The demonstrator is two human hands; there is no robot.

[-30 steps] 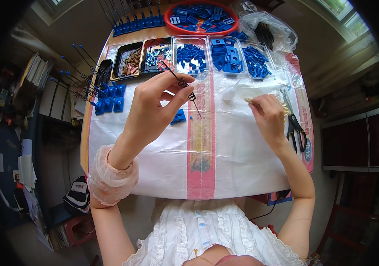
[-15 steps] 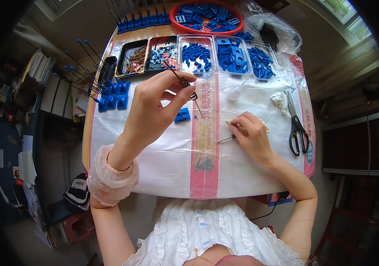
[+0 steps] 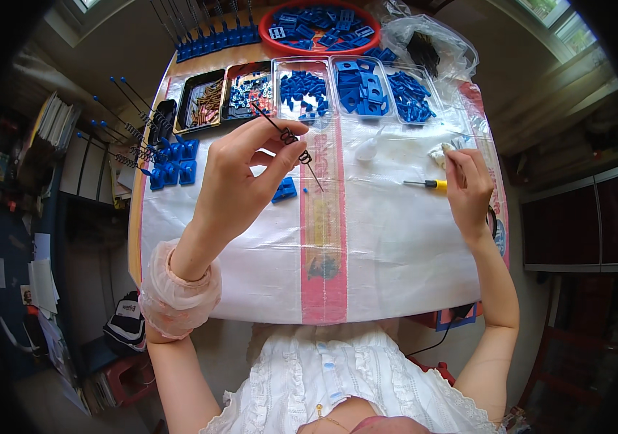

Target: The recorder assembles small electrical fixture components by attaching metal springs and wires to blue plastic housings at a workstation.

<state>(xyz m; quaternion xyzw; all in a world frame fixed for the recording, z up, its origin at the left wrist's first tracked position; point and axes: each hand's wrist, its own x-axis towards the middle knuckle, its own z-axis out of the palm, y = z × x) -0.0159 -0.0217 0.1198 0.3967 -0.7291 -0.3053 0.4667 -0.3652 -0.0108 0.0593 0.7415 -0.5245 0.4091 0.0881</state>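
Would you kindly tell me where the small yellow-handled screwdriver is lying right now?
In the head view, the small yellow-handled screwdriver lies on the white table cover, right of centre, just left of the right hand and below the clear trays of blue parts.

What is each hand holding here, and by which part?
Left hand pinches a thin black metal rod near its middle. Right hand rests on something small and whitish; grip unclear.

Two hands are in view: the left hand (image 3: 240, 181) and the right hand (image 3: 468, 184). The left hand's fingers (image 3: 280, 155) pinch one thin black rod (image 3: 287, 139). One yellow-handled screwdriver (image 3: 426, 184) lies on the tabletop (image 3: 367, 246). Five trays stand in a row at the far edge: two black trays (image 3: 200, 101) and three clear trays (image 3: 363, 87). Behind them sits one red bowl (image 3: 320, 25) and one clear bag (image 3: 432, 43). One loose blue block (image 3: 284, 189) lies near the middle.
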